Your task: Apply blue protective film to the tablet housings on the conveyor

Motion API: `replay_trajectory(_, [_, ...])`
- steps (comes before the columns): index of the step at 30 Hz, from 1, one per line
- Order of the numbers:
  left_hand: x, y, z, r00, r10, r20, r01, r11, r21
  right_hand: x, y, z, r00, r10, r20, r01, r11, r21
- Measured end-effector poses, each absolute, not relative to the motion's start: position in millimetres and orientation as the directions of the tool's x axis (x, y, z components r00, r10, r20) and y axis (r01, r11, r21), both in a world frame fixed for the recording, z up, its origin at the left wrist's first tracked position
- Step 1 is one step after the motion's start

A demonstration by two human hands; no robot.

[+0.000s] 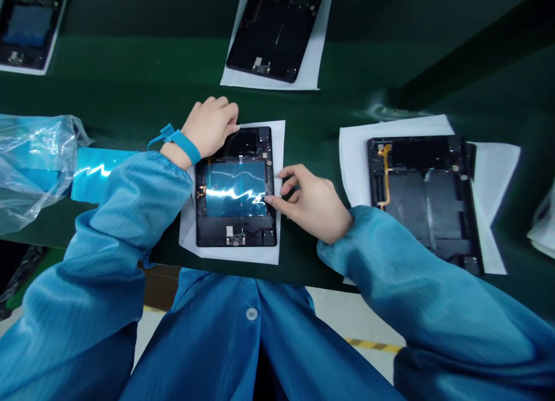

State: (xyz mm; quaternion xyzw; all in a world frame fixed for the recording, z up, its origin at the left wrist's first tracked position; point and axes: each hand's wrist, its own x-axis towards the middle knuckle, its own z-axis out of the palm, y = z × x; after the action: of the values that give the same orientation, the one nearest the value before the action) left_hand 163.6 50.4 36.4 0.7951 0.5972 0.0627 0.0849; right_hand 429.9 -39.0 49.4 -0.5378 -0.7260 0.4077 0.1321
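Observation:
An opened tablet housing [217, 230] lies on a sheet of white paper [243, 255] in front of me. A shiny blue plastic film [236, 190] covers the middle of its inside. My left hand [211, 120] is at the housing's upper left corner, fingers curled and closed; what they hold, if anything, is hidden. A blue wrist strap [184, 146] is around that wrist. My right hand [314, 201] is at the housing's right side. Its thumb tip touches the film's right edge, while the index finger stays apart from the thumb near the housing's rim.
Right of me, another opened tablet [411, 204] with an orange flex cable [387, 178] rests on white paper. Farther back lie a third tablet [277, 33] and one at the far left [28, 28]. Blue film sheets [102, 172] stick out of a clear plastic bag [39, 164] at left.

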Motion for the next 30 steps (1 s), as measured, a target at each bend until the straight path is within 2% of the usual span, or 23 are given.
replay_trajectory(5, [166,35,64,0.283,0.959,0.031,0.924,-0.281,0.261,428,-44,51,-0.297,0.905,-0.305,0.660,-0.036,-0.751])
replay_trajectory(11, [171,16,95,0.250,0.960,0.125,0.929,-0.275,0.249,433,-51,51,-0.278,0.891,-0.360,0.587,-0.139,-0.797])
replay_trajectory(14, [173,11,103,0.255,0.955,0.149,0.933,-0.284,0.222,432,-53,51,-0.316,0.878,-0.359,0.573,-0.126,-0.810])
replay_trajectory(17, [173,10,106,0.240,0.951,0.193,0.937,-0.279,0.212,428,-54,52,-0.396,0.854,-0.338,0.608,-0.031,-0.793])
replay_trajectory(19, [171,15,105,0.205,0.949,0.240,0.931,-0.265,0.250,424,-54,53,-0.427,0.851,-0.306,0.537,-0.034,-0.843])
replay_trajectory(21, [165,28,100,0.156,0.957,0.246,0.907,-0.237,0.348,422,-49,53,-0.442,0.846,-0.300,0.378,-0.128,-0.917])
replay_trajectory(24, [152,63,91,-0.075,0.988,0.136,0.877,0.000,0.480,429,-24,54,-0.411,0.862,-0.297,0.223,-0.220,-0.950])
replay_trajectory(27, [142,104,79,-0.370,0.927,0.068,0.839,0.302,0.453,444,30,55,-0.259,0.942,-0.212,0.219,-0.156,-0.963])
replay_trajectory(30, [143,137,62,-0.502,0.864,0.051,0.798,0.439,0.414,459,108,57,-0.041,0.992,-0.117,0.280,-0.101,-0.955])
